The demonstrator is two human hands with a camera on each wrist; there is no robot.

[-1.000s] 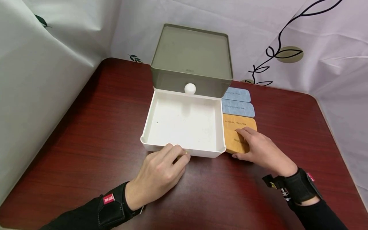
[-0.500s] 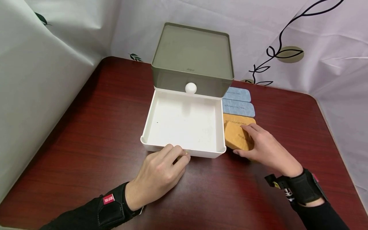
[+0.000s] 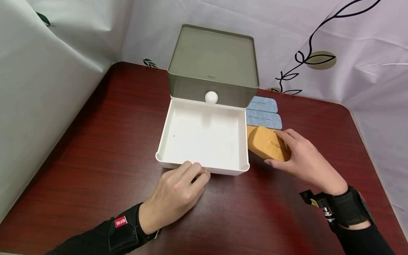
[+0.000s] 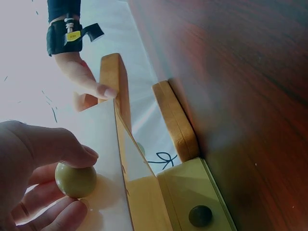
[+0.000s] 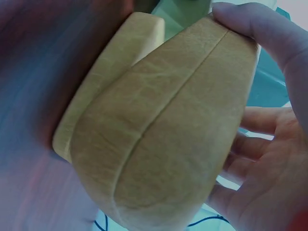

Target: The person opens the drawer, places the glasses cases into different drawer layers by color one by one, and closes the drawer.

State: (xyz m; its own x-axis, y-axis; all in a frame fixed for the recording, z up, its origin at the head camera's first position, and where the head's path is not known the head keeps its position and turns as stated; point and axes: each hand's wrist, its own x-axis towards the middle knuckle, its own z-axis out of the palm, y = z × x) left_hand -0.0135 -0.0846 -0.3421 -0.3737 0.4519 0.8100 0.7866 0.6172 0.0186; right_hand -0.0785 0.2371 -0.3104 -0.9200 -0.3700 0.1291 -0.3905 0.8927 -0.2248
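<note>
My left hand (image 3: pixel 174 191) is at the front of a pulled-out white drawer (image 3: pixel 204 141). In the left wrist view its thumb and fingers pinch the drawer's round knob (image 4: pixel 76 181). To the right of the drawer, my right hand (image 3: pixel 304 161) grips a yellow leather-look case (image 3: pixel 269 143) between thumb and fingers. This case is tilted and raised, with part of its printed lettering showing. A second yellow case (image 4: pixel 175 120) lies on the table beneath it, mostly hidden in the head view but also visible in the right wrist view.
Behind the drawer stands its grey-green cabinet (image 3: pixel 213 58), with a white upper knob (image 3: pixel 211 97). Two blue cases (image 3: pixel 264 119) lie along the cabinet's right side. The dark red-brown table (image 3: pixel 105 159) backs onto pale patterned cloth (image 3: pixel 366 46).
My right hand has lifted the yellow case off the one below, tilting it and drawing it up and rightward. The left hand and drawer have stayed practically still.
</note>
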